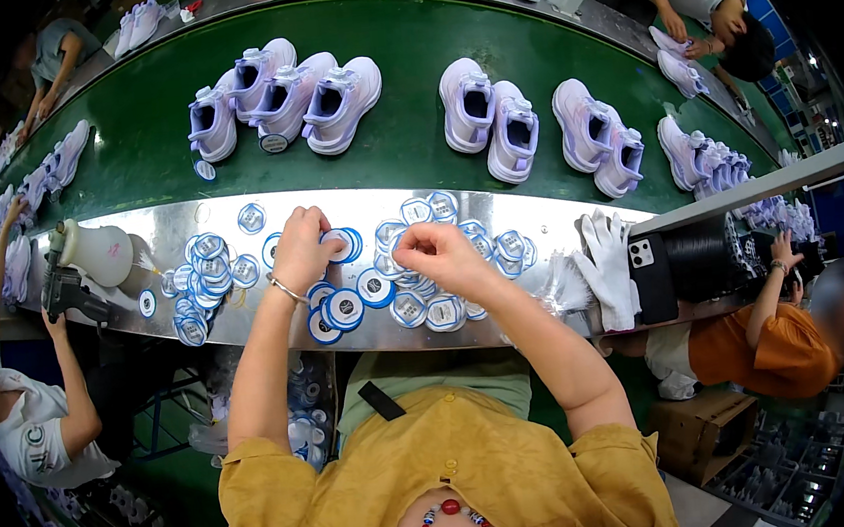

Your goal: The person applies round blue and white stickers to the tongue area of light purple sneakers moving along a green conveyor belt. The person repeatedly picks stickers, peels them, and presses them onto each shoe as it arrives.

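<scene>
My left hand (303, 249) is over the metal ledge, its fingers curled in. The thumb rests against a round tag (344, 244) with a blue rim, which the hand appears to grip. A little to the right, my right hand (450, 259) has thumb and forefinger pinched together above a spread of round tags (410, 309). Whatever sits in that pinch is too small to make out. Blue-rimmed discs (345, 308) lie between my wrists. Further left is another heap of round tags (209, 266).
Pale lilac sneakers (343, 105) stand on the green conveyor belt (402, 39) beyond the metal ledge (563, 213). White gloves (607, 267) and a black phone (652, 278) lie at right. A tagging gun (73, 284) and white tub (100, 253) are at left. Several co-workers sit around.
</scene>
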Available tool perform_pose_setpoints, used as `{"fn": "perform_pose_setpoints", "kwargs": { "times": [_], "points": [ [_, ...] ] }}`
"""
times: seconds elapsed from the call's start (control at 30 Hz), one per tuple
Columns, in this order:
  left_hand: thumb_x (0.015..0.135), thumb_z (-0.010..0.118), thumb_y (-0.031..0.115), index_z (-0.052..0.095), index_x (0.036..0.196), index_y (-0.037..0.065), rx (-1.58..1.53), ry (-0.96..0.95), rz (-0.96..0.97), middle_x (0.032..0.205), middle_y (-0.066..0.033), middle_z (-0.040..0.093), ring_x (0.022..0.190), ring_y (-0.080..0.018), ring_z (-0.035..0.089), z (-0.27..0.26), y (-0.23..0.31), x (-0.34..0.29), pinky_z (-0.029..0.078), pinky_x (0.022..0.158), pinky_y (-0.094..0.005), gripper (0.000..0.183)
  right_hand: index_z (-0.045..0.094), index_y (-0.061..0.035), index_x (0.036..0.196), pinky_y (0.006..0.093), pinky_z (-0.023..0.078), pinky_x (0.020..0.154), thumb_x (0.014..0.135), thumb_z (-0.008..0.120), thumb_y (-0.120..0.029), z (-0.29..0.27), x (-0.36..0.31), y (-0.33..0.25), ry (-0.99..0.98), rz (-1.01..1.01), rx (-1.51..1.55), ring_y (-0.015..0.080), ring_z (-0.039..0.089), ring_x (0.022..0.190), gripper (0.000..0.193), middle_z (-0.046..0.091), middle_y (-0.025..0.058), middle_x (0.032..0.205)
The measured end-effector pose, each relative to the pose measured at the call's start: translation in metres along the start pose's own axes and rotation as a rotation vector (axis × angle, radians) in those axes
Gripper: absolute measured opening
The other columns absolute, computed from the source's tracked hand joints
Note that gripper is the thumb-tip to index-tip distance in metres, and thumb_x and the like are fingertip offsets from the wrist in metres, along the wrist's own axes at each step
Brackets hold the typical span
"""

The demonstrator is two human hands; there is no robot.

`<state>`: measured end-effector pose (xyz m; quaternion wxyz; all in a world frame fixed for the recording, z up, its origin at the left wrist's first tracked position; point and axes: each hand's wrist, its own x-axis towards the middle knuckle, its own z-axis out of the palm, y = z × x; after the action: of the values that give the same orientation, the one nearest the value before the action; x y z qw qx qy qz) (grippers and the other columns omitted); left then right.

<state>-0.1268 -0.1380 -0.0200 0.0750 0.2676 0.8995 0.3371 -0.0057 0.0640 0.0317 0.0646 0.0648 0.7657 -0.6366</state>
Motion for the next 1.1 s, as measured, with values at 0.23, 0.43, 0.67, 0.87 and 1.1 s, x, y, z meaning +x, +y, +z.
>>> {"fn": "perform_pose_setpoints", "kwargs": {
  "times": [0.23,0.43,0.67,0.87,1.1],
  "points": [
    [0.076,0.070,0.008,0.061,0.086,-0.004,-0.464,-0.136,-0.203,0.070,-0.0063,0.062,0.059,-0.0118,0.059,-0.009,-0.011,-0.001,0.046,0.053,-0.0230,0.018,0.062,-0.0021,0.080,0.0207,0.032,0.053,0.084,0.064,-0.013,-0.001,0.000,0.002,-0.048,0.054,0.027,0.0027,0.041,0.059,0.012,0.050,-0.0059,0.063],
    [0.082,0.065,0.004,0.055,0.088,-0.003,-0.864,-0.142,-0.389,0.074,-0.0088,0.064,0.065,-0.0148,0.066,-0.025,0.025,-0.013,0.050,0.050,-0.0197,0.013,0.063,-0.0001,0.080,0.0275,0.039,0.051,0.082,0.063,-0.017,0.012,0.002,0.010,0.109,-0.045,-0.099,0.0102,0.050,0.054,0.017,0.057,0.0048,0.059],
    [0.084,0.061,-0.001,0.050,0.092,0.001,-1.299,0.014,-0.354,0.084,-0.0129,0.065,0.079,-0.0240,0.069,-0.001,0.080,-0.026,0.055,0.059,-0.0233,0.013,0.062,0.0000,0.080,0.0338,0.041,0.050,0.082,0.062,-0.016,0.013,-0.004,-0.004,0.375,-0.204,-0.192,0.0235,0.056,0.053,0.016,0.059,0.0130,0.063],
    [0.084,0.061,-0.002,0.051,0.088,-0.001,-1.361,0.034,-0.262,0.090,-0.0157,0.066,0.083,-0.0238,0.068,0.015,0.106,-0.024,0.058,0.066,-0.0253,0.011,0.060,0.0000,0.076,0.0343,0.042,0.051,0.082,0.061,-0.014,-0.007,-0.015,-0.005,0.479,-0.220,-0.229,0.0255,0.058,0.055,0.015,0.060,0.0141,0.063],
    [0.082,0.062,-0.005,0.058,0.086,-0.003,-1.344,0.055,-0.135,0.094,-0.0144,0.067,0.086,-0.0165,0.065,0.037,0.122,-0.020,0.051,0.080,-0.0254,0.006,0.061,0.0023,0.084,0.0292,0.040,0.052,0.086,0.058,-0.011,-0.026,-0.024,-0.001,0.493,-0.218,-0.062,0.0126,0.052,0.055,0.014,0.057,0.0094,0.061]
  ]
}}
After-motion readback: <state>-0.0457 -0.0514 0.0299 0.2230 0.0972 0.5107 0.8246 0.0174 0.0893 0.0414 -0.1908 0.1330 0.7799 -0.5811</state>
